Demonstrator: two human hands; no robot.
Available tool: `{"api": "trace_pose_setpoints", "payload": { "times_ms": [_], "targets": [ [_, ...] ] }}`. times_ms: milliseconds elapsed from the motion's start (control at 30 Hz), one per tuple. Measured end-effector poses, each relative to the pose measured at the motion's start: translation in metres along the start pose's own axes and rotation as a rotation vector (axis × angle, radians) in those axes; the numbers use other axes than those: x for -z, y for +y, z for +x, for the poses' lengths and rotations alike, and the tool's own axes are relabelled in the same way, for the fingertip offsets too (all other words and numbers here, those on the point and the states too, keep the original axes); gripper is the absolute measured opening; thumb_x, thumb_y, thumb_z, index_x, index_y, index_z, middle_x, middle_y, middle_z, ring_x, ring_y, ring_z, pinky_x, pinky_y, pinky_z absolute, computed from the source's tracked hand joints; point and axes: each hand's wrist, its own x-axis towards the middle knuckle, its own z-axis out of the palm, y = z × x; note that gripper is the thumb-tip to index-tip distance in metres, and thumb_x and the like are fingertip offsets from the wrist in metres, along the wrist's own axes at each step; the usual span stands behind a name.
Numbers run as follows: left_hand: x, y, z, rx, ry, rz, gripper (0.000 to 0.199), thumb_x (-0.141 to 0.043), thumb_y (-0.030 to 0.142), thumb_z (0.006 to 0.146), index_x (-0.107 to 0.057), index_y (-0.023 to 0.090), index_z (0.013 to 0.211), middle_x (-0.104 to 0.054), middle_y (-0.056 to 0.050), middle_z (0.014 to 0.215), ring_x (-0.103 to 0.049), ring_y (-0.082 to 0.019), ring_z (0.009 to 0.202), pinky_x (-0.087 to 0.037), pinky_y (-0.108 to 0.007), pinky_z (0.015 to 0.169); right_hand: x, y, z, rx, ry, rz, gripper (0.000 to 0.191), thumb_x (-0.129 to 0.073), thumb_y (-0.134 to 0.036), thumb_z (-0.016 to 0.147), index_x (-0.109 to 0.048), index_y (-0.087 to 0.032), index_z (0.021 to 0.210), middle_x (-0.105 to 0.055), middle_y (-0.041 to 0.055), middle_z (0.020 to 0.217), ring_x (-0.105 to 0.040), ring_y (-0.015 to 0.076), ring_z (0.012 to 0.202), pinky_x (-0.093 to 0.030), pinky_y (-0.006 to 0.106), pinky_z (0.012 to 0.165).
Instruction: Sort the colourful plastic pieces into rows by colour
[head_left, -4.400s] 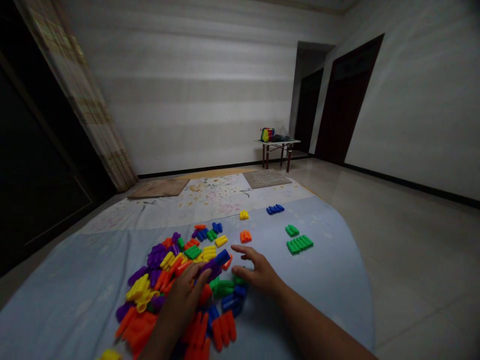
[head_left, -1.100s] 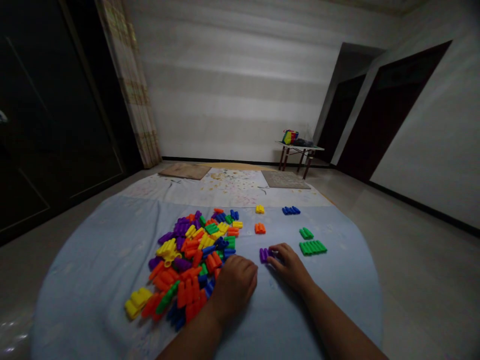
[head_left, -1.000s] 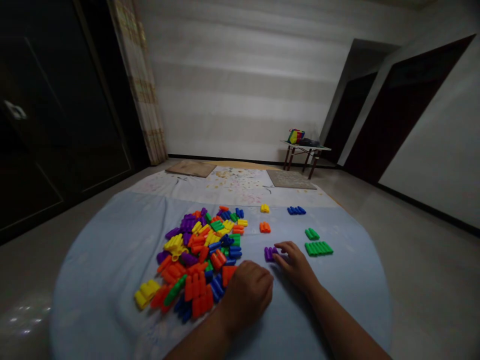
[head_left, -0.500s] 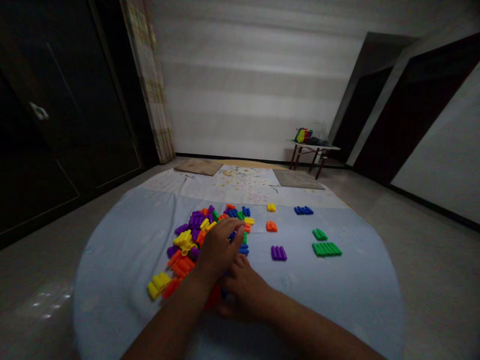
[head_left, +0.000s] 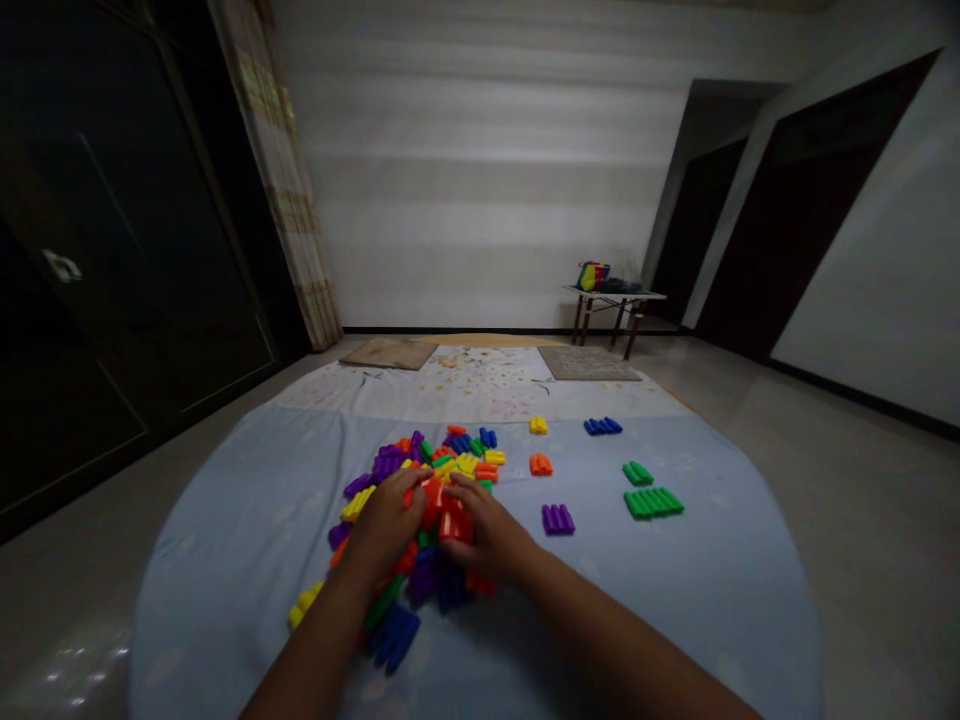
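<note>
Both hands are over a heap of coloured plastic pieces [head_left: 386, 462] on the blue cloth. My right hand [head_left: 487, 525] is closed on a red piece [head_left: 456, 522]. Beside it, my left hand [head_left: 390, 520] has its fingers curled against another red piece [head_left: 431, 500]. Blue, purple and green pieces lie just below the hands. To the right of the heap sit separate groups: yellow [head_left: 538, 425], orange [head_left: 541, 465], purple [head_left: 558, 519], blue [head_left: 603, 426] and green [head_left: 654, 502].
The round table [head_left: 247, 480] has a brown board [head_left: 390, 353] at its far left and a grey board [head_left: 589, 363] at its far right. A small table [head_left: 615, 294] with a colourful bag stands by the wall.
My hands, crossed over each other before, are now side by side with red pieces between them. My right hand has moved up, and blue pieces below it have come into view.
</note>
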Motion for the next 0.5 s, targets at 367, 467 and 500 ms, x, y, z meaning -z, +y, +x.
{"api": "trace_pose_setpoints", "payload": {
  "times_ms": [367,467,500],
  "targets": [
    [-0.031,0.010,0.007,-0.132,-0.238,-0.136,0.038,-0.051,0.037,0.077,-0.058,0.023,0.112,-0.060,-0.005,0.118,-0.051,-0.020,0.112,-0.037,-0.038,0.100,0.036,-0.006,-0.013,-0.167,0.143,0.385,0.035,-0.032,-0.037,0.092,-0.058,-0.020,0.108,-0.063,0.0030,0.100,-0.057,0.0149,0.094,-0.043,0.027,0.083],
    [-0.030,0.019,0.010,-0.096,-0.263,-0.195,0.033,-0.052,0.040,0.076,-0.062,0.023,0.103,-0.064,-0.004,0.108,-0.056,-0.020,0.103,-0.042,-0.035,0.092,0.044,-0.005,-0.014,-0.158,0.178,0.228,0.033,-0.036,-0.040,0.090,-0.061,-0.019,0.097,-0.062,0.0031,0.089,-0.056,0.0145,0.085,-0.043,0.027,0.078],
    [-0.030,0.021,0.011,-0.079,-0.257,-0.198,0.032,-0.053,0.041,0.075,-0.063,0.022,0.100,-0.066,-0.004,0.105,-0.057,-0.021,0.100,-0.043,-0.034,0.090,0.046,-0.003,-0.014,-0.145,0.199,0.168,0.033,-0.037,-0.040,0.090,-0.062,-0.018,0.093,-0.061,0.0033,0.086,-0.055,0.0146,0.083,-0.042,0.027,0.077]
  ]
}}
